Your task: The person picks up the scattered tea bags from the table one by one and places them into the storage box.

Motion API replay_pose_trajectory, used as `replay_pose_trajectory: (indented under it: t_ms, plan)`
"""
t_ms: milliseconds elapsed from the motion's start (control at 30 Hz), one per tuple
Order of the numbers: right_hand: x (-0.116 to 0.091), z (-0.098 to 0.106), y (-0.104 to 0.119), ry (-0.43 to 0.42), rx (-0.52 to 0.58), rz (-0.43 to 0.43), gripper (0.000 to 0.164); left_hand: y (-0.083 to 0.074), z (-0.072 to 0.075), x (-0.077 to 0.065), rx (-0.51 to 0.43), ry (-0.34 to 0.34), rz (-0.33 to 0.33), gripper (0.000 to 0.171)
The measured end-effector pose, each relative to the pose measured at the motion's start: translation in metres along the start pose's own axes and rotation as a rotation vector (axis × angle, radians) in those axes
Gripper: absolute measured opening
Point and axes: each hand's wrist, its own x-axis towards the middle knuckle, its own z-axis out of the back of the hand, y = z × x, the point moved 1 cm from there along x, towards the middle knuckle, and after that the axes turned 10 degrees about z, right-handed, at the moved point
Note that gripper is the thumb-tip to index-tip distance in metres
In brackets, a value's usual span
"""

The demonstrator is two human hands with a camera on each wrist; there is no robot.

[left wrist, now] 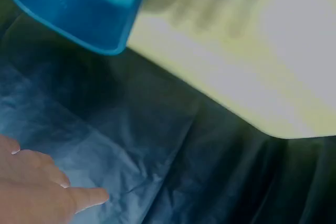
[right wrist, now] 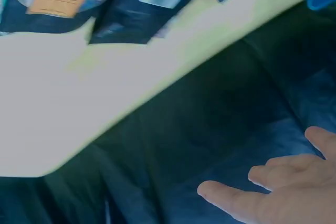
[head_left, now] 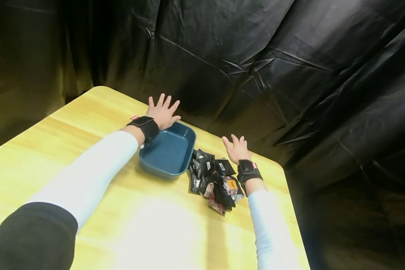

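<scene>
My left hand (head_left: 162, 115), fingers spread, is held over the far left corner of a blue plastic bin (head_left: 168, 152) and holds nothing. To the right, my right hand (head_left: 237, 150) is stretched out beyond a pile of small packets (head_left: 206, 168), also with nothing in it. Most packets are black with white labels; one carries an orange label (head_left: 232, 184). The right wrist view shows a black packet (right wrist: 142, 11) near the table's far edge, with the fingers (right wrist: 231, 198) past that edge. In the left wrist view the bin's corner (left wrist: 113, 45) appears above the hand.
The bin and packets are on a light wood table (head_left: 98, 120) with rounded corners. Black sheeting (head_left: 222, 56) hangs behind its far edge and along the right side. A bright glare lies on the near part of the tabletop.
</scene>
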Motion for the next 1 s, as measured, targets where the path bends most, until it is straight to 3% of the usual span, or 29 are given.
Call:
replay_pose_trajectory:
  t_ms: [167,433,700,867,1000]
  plan:
    - [-0.007,-0.030,-0.019,0.010,0.008,0.005,0.068,0.022,-0.027,-0.006,-0.030,0.011,0.025,0.067]
    - [-0.023,-0.073,-0.040,0.098,0.020,0.027,0.059,0.045,-0.064,-0.032,-0.072,0.068,0.037,0.066]
    - [-0.033,-0.087,-0.048,0.199,-0.052,0.019,0.064,0.047,-0.071,-0.051,-0.051,0.118,0.024,0.069]
    - [-0.035,-0.085,-0.052,0.158,-0.105,0.022,0.044,0.043,-0.070,-0.054,-0.090,0.093,0.035,0.076]
    - [-0.037,-0.085,-0.052,0.069,-0.170,0.065,0.031,0.040,-0.070,-0.055,-0.098,0.082,0.045,0.077]
